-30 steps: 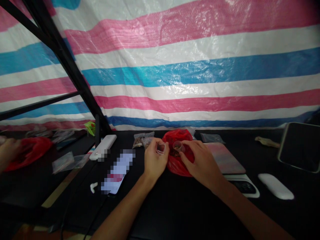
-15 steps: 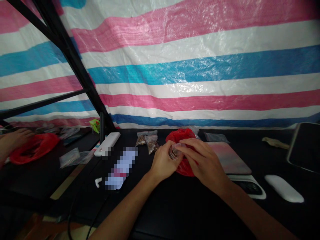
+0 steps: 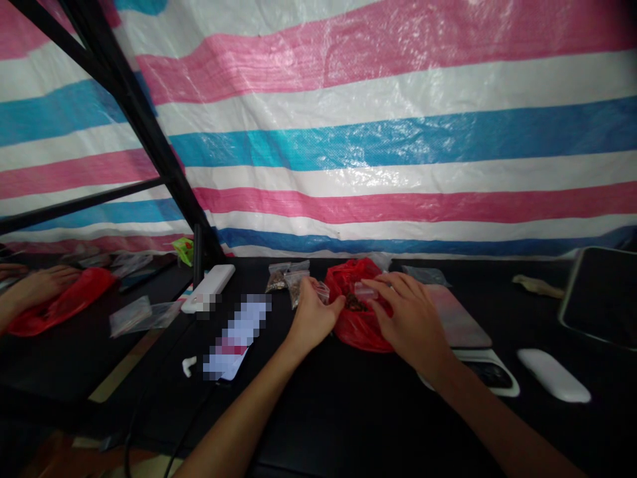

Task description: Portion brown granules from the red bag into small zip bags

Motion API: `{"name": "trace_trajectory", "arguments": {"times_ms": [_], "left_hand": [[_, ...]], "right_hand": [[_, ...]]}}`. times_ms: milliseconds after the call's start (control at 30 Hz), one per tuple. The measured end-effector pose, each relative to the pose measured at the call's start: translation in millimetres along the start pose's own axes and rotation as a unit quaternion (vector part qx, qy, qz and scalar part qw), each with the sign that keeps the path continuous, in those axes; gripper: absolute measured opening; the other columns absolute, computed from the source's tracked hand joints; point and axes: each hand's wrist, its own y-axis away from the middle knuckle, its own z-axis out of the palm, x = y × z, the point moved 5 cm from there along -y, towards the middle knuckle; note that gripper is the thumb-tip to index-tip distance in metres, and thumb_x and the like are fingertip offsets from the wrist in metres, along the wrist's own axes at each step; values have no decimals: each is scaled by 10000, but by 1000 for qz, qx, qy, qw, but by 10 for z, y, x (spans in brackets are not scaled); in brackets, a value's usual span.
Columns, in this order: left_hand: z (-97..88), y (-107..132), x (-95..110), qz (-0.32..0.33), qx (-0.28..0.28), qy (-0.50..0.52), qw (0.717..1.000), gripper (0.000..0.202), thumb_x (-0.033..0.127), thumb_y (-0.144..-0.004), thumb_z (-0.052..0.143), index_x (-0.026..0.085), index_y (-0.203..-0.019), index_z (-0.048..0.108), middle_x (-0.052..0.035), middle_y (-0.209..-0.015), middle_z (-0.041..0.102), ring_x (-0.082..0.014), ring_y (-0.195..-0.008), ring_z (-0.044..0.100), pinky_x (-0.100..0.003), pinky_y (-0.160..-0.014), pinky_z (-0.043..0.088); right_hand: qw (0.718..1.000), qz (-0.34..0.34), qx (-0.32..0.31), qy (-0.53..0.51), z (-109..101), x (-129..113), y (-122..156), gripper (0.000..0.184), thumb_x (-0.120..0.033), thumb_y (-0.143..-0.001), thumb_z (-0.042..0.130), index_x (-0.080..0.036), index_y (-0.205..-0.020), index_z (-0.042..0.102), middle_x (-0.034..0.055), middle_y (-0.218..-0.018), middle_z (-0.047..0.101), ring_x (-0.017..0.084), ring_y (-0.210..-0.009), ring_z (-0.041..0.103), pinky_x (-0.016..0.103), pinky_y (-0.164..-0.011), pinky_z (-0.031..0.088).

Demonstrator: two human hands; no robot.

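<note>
Black table (image 3: 348,411) bears red bag (image 3: 355,325), clear packets (image 3: 284,279), scale (image 3: 460,322), white case (image 3: 552,376), power bank (image 3: 209,288).

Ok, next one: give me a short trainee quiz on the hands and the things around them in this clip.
1. True or false: the red bag lies between the left hand and the right hand.
2. What lies on the black table just beyond the left hand? A) filled clear packets B) a mug C) scissors
3. What does the left hand pinch?
Key: 1 true; 2 A; 3 a small clear bag.
</note>
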Motion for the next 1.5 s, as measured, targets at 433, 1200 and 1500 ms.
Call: {"name": "trace_trajectory", "arguments": {"times_ms": [433, 1200, 1500], "left_hand": [[105, -2, -16, -12, -82, 44, 996, 317, 40, -641, 596, 229, -825, 420, 82, -665, 493, -92, -563, 455, -213, -537, 338], [175, 19, -86, -54, -129, 140, 980, 303, 76, -652, 666, 205, -864, 492, 66, -742, 543, -86, -638, 504, -196, -593, 391], [181, 22, -111, -94, -145, 196, 965, 301, 98, -648, 715, 197, -864, 531, 58, -732, 597, -70, -556, 510, -185, -514, 386]], "right_hand": [[994, 38, -98, 38, 134, 15, 58, 189, -203, -849, 620, -210, -1033, 663, 105, -1073, 715, 315, -1118, 590, 479, -1014, 399], [993, 46, -106, 11, 260, -7, 111, 160, -215, -893, 623, -185, -1046, 660, 113, -1083, 695, 312, -1086, 584, 437, -956, 400], [994, 34, -107, 2, 263, -29, 99, 152, -165, -879, 625, -196, -1026, 644, 99, -1055, 719, 293, -1042, 622, 433, -954, 396]]}}
